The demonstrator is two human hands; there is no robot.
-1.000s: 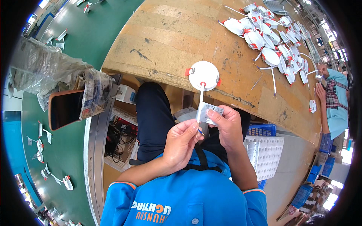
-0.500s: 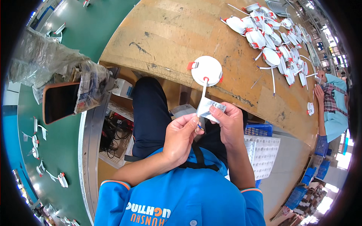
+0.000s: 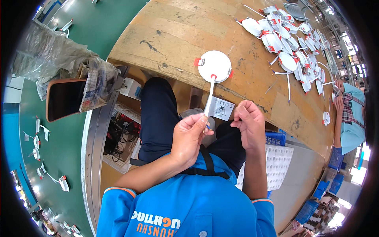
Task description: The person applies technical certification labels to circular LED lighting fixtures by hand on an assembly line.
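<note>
A round white downlight (image 3: 217,66) with red-tipped spring clips lies back side up near the table's edge. From it a white cable (image 3: 209,96) runs down over the edge toward me. My left hand (image 3: 188,136) pinches the cable near its end, where a short blue wire end sticks out. A silvery printed label (image 3: 222,109) is fixed to the cable like a flag and stands out to the right. Close to the label's right side, my right hand (image 3: 251,123) has its fingers curled in, apart from the label, with nothing visible in them.
Many white downlights (image 3: 286,61) lie heaped on the wooden table (image 3: 173,35) at the back right. A phone (image 3: 65,98) in a plastic-wrapped holder stands left, above a green belt (image 3: 59,154). Another person (image 3: 349,118) works at the far right.
My right hand has let go of the label and moved a little right. The label now spreads flat and faces up. My left hand keeps its hold on the cable.
</note>
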